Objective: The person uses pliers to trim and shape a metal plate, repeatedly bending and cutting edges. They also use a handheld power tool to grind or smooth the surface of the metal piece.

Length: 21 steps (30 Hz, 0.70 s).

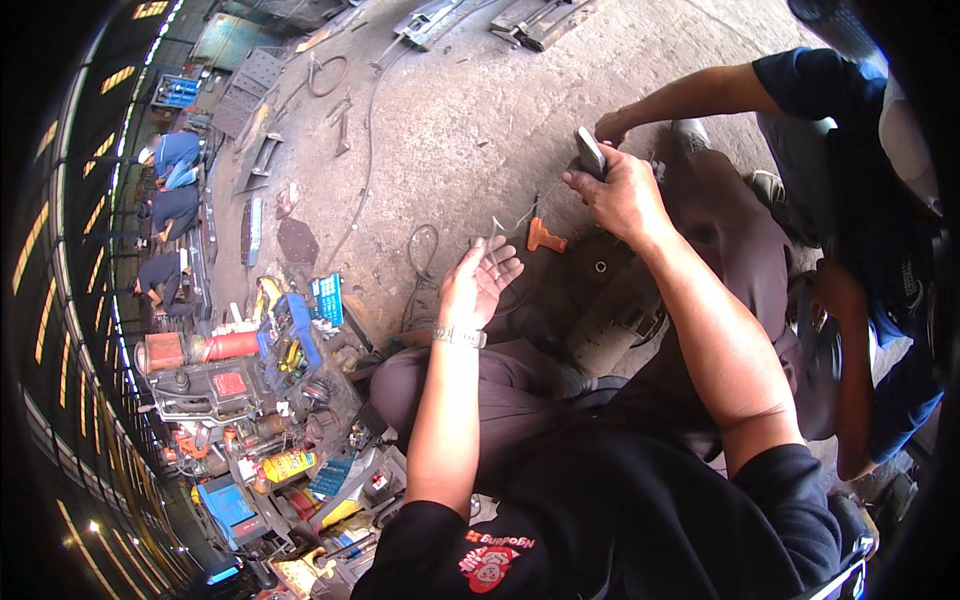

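My right hand (pixel 628 197) is closed around a flat, dark object with a lighter grey face (pixel 590 153); its exact kind is not clear. My left hand (pixel 484 277), with a metal-banded watch (pixel 459 337) at the wrist, is held palm up, fingers apart and nothing in it. Just right of it, an orange pistol-shaped piece (pixel 545 237) lies on the floor beside thin white wires (pixel 512 221). Between my legs sits a grey metal cylindrical body (pixel 604 335), partly in shadow. A co-worker's hand (pixel 612 127) reaches close to the object in my right hand.
The co-worker in dark blue (pixel 840 200) crouches at my right. On the left are crowded tools, a red cylinder (pixel 228 345), a blue bag (pixel 290 335) and a yellow bottle (pixel 288 465). A cable (pixel 368 160) crosses the concrete floor (pixel 440 130). Several people work far left.
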Each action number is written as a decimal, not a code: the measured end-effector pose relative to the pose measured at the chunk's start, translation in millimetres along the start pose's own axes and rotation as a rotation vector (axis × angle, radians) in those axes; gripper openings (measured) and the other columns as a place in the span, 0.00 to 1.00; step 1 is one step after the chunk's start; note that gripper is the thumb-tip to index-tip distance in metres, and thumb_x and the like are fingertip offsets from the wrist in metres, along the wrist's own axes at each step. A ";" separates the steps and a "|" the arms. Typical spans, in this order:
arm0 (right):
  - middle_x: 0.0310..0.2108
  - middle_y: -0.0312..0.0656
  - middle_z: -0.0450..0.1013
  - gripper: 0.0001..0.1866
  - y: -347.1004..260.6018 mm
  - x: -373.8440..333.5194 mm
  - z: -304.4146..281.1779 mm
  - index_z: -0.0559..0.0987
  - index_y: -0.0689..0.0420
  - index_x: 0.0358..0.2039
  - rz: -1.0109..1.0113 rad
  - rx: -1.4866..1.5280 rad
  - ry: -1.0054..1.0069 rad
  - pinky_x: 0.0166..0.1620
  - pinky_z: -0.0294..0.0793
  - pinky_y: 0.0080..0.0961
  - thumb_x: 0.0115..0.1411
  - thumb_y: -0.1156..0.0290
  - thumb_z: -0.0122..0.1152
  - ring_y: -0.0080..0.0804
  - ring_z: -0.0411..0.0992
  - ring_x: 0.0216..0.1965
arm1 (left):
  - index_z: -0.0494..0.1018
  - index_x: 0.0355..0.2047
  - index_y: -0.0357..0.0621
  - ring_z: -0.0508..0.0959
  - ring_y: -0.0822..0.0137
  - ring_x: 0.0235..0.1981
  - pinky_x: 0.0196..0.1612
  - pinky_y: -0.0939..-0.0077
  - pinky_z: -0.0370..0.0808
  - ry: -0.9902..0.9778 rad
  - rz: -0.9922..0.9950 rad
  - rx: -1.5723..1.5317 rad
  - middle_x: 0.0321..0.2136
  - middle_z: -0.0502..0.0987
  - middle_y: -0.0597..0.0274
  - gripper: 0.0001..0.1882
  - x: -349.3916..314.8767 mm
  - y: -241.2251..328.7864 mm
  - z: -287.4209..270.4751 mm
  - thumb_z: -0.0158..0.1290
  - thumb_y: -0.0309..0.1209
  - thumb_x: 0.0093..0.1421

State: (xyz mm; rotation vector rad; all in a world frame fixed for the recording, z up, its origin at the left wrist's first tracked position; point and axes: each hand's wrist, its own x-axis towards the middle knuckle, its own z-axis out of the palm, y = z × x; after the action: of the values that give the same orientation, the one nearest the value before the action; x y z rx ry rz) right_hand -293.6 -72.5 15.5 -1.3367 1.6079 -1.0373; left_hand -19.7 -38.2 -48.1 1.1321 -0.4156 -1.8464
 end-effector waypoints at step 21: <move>0.28 0.53 0.80 0.24 74.4 -16.1 51.9 0.81 0.66 0.37 0.137 -0.243 -0.420 0.38 0.78 0.38 0.60 0.52 0.67 0.42 0.81 0.33 | 0.75 0.50 0.29 0.84 0.57 0.35 0.51 0.50 0.79 -0.255 0.130 -0.003 0.43 0.82 0.45 0.17 -24.6 9.0 20.2 0.46 0.33 0.72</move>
State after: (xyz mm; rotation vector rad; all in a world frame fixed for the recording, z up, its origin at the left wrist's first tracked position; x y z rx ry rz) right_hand -269.0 -53.7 -71.2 -1.4647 1.5067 -0.4487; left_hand -27.6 -25.9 -18.4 0.8485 -0.6170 -1.8802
